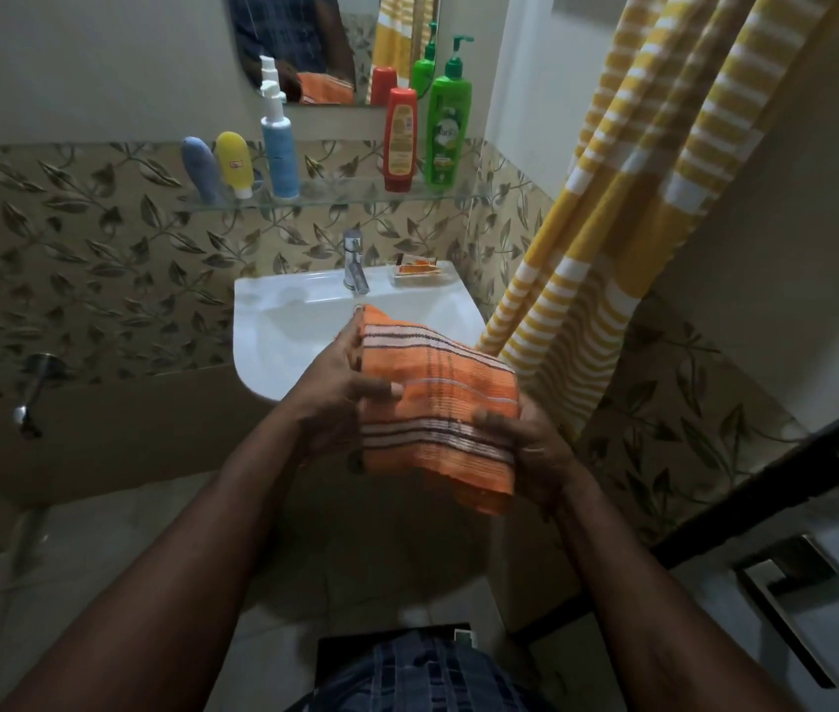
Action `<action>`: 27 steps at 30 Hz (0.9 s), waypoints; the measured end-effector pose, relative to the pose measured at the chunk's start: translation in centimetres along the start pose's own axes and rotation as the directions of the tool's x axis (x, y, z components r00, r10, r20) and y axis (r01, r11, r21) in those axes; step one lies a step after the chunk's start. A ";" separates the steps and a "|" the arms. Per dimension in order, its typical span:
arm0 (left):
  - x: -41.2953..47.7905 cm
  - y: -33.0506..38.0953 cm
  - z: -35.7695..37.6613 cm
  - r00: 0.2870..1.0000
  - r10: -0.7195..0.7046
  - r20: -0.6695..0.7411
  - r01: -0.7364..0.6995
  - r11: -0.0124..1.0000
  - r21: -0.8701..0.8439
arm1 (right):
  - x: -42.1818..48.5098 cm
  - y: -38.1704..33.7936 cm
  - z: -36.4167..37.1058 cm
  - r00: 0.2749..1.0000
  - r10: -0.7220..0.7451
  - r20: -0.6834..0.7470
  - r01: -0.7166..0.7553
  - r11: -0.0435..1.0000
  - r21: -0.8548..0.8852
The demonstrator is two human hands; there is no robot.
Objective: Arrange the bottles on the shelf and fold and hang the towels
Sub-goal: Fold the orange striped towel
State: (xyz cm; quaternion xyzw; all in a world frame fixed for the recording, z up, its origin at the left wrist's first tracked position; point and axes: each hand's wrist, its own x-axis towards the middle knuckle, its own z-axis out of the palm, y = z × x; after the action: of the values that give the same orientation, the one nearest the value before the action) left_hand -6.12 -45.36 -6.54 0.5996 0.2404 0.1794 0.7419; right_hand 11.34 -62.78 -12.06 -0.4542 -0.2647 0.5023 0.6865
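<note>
- Orange towel (438, 403) with white and dark stripes, folded into a thick rectangle, was held in the air in front of the person, above the near edge of the white sink (273, 341).
- Left hand (340, 398) held the towel's left edge: its thumb lay across the top of the cloth, and the fingers ran along that edge toward the far corner.
- Right hand (535, 449) gripped the near right corner, thumb on top and fingers curled underneath, where they were hidden by the cloth.
- Loose layers of the towel hung a little below the right hand's grip.
- On the wall above the sink, a glass shelf (345, 195) carried five bottles.
- At its left end a grey-blue tube (200, 169) and a yellow tube (235, 164) stood cap-down, leaning and touching each other.
- Just beside them a blue and white spray bottle (277, 146) stood upright.
- Well apart to the right, a red bottle (400, 138) stood cap-down, close beside an upright green pump bottle (448, 131).
- A mirror (304, 43) above the shelf reflected the bottles and the towel.
- A chrome tap (354, 262) rose at the back of the sink, with a soap dish (417, 272) just to its right.
- A yellow and white striped cloth (638, 197) hung on the right, its lower end near the sink's right rim.
</note>
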 end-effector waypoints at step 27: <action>0.6 0.1 1.7 0.996 0.070 0.051 -0.061 0.986 -0.157 | -0.2 -2.8 -0.3 0.999 0.031 0.019 -0.032 0.998 0.056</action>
State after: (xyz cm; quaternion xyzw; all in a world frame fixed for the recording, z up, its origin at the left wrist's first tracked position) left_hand -4.67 -46.44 -6.27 0.5526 0.1847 0.2047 0.7865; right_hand 12.75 -63.33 -9.64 -0.4343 -0.2494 0.5242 0.6888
